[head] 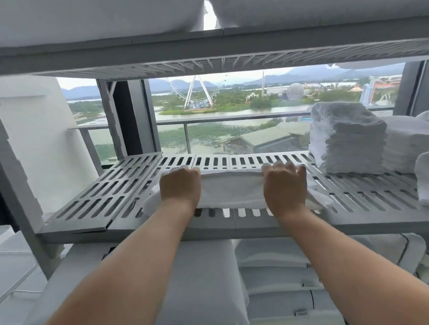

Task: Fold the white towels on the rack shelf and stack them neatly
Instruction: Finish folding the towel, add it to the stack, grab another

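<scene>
White towel (232, 189) lies with its far edge under curled fingers (278, 166).

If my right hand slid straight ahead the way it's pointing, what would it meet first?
Likely just bare shelf beyond the towel it grips; the folded stack sits further right, though depth is unclear.

Both arms are bare: the left forearm (124, 274) and the right forearm (347, 267) run smooth and uncovered from the bottom edge of the frame up to narrow wrists. The left hand (180, 184) and the right hand (282, 183) are likewise bare, shown from the back, knuckles rounded. Any clothing higher up lies outside the head view.
</scene>
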Tool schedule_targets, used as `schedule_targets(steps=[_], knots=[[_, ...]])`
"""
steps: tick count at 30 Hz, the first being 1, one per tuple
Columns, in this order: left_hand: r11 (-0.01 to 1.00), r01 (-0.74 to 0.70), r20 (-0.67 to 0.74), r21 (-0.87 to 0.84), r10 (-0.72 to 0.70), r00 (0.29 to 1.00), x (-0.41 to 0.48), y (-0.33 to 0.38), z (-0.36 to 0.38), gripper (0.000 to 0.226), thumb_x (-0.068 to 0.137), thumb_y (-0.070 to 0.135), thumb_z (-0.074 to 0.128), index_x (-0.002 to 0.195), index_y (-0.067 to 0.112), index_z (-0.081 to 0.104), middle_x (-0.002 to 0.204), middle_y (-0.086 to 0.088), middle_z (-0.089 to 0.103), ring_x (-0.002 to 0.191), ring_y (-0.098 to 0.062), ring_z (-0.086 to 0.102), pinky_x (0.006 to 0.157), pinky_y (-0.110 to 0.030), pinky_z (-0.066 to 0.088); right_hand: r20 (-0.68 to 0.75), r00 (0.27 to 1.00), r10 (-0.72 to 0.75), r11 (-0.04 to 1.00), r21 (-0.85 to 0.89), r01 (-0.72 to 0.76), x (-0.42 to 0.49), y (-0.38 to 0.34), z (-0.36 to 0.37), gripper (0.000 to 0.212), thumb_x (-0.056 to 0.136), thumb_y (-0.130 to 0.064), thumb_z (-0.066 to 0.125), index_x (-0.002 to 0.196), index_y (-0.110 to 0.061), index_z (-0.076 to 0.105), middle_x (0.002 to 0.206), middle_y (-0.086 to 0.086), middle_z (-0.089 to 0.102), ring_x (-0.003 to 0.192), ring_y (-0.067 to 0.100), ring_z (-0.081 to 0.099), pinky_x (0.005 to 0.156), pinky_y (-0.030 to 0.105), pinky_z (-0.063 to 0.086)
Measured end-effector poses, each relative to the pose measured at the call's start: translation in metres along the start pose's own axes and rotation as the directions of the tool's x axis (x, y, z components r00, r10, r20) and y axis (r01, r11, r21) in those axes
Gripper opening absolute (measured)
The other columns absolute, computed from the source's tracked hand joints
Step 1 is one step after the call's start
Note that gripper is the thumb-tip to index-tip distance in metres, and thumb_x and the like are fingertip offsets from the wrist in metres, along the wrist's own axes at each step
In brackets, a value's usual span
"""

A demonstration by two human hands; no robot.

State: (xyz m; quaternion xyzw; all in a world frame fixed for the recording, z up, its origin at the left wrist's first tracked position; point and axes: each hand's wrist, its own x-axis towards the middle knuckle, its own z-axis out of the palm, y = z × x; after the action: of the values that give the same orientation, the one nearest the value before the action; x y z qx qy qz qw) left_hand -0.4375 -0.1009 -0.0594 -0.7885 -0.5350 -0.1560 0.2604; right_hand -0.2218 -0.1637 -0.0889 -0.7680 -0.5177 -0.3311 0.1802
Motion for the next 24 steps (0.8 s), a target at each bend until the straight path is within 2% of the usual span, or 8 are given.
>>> schedule_targets(steps=[3,6,8,11,14,18,21,24], knots=[[0.999,-0.022,-0.042,0.05,0.024,0.999,0.038,-0.002,0.018,0.032,0.088,-0.008,0.041,0.092,0.012,0.064,0.067,-0.002,0.046,0.066,-0.023,0.051,0.063,-0.034,0.042,-0.041,0.999,-0.036,0.998,-0.05,0.034,0.033,-0.001,0.024,0.038,0.091,-0.003,0.036,0.104,-0.018,0.068,0.095,0.006,0.069,0.092,0.028,0.064,0.091,0.043,0.042],[0.996,-0.049,-0.074,0.077,0.054,0.996,0.082,-0.007,0.042,0.032,0.091,-0.005,0.044,0.098,0.014,0.068,0.086,-0.006,0.065,0.08,-0.027,0.062,0.08,-0.041,0.049,-0.059,0.993,-0.105,0.993,-0.064,0.101,0.069,0.001,0.053,0.039,0.09,-0.002,0.038,0.108,-0.02,0.068,0.099,0.006,0.07,0.099,0.03,0.062,0.092,0.043,0.04],[0.992,-0.083,-0.053,0.099,0.089,0.995,0.11,-0.01,0.062,0.034,0.09,-0.006,0.044,0.101,0.015,0.069,0.092,-0.006,0.068,0.084,-0.027,0.064,0.084,-0.041,0.048,-0.045,0.987,-0.153,0.985,-0.091,0.149,0.09,0.005,0.075,0.041,0.088,-0.003,0.036,0.109,-0.021,0.067,0.102,0.005,0.07,0.102,0.029,0.061,0.093,0.042,0.038],[0.988,-0.138,0.089,0.067,0.132,0.987,0.142,-0.011,0.096,0.038,0.091,-0.003,0.043,0.112,0.019,0.067,0.105,-0.004,0.069,0.092,-0.026,0.064,0.078,-0.036,0.043,0.08,0.979,-0.187,0.973,-0.122,0.196,0.114,0.007,0.109,0.036,0.086,-0.006,0.042,0.107,-0.022,0.066,0.1,0.002,0.07,0.102,0.026,0.061,0.095,0.042,0.038],[0.982,-0.186,0.264,-0.036,0.189,0.946,0.158,-0.007,0.13,0.031,0.093,0.008,0.044,0.116,0.02,0.062,0.115,-0.003,0.066,0.103,-0.026,0.064,0.081,-0.038,0.054,0.294,0.938,-0.185,0.974,-0.071,0.214,0.123,0.005,0.147,0.032,0.086,-0.009,0.041,0.105,-0.02,0.064,0.102,0.003,0.069,0.103,0.027,0.06,0.098,0.043,0.038],[0.974,-0.182,0.263,-0.137,0.213,0.941,0.174,-0.009,0.15,0.017,0.093,0.018,0.04,0.095,0.024,0.056,0.106,-0.002,0.066,0.083,-0.024,0.055,0.076,-0.034,0.052,0.393,0.907,-0.15,0.983,0.153,0.096,0.131,0.008,0.169,0.025,0.087,-0.012,0.04,0.09,-0.017,0.064,0.097,0.007,0.068,0.097,0.029,0.061,0.087,0.038,0.05],[0.975,-0.153,0.225,-0.159,0.187,0.956,0.177,-0.007,0.161,0.025,0.095,0.023,0.04,0.101,0.02,0.064,0.108,-0.002,0.065,0.09,-0.024,0.06,0.071,-0.033,0.047,0.498,0.859,-0.119,0.963,0.268,-0.022,0.14,0.013,0.173,0.02,0.086,-0.017,0.041,0.071,-0.021,0.054,0.088,0.004,0.065,0.088,0.028,0.059,0.082,0.038,0.051],[0.964,-0.088,0.193,-0.25,0.139,0.971,0.171,-0.004,0.175,0.029,0.096,0.022,0.038,0.104,0.017,0.066,0.11,-0.003,0.06,0.097,-0.024,0.059,0.073,-0.035,0.045,0.539,0.837,-0.094,0.928,0.352,-0.123,0.142,0.019,0.179,0.023,0.083,-0.019,0.043,0.062,-0.019,0.049,0.071,-0.002,0.057,0.079,0.026,0.055,0.067,0.036,0.04]])
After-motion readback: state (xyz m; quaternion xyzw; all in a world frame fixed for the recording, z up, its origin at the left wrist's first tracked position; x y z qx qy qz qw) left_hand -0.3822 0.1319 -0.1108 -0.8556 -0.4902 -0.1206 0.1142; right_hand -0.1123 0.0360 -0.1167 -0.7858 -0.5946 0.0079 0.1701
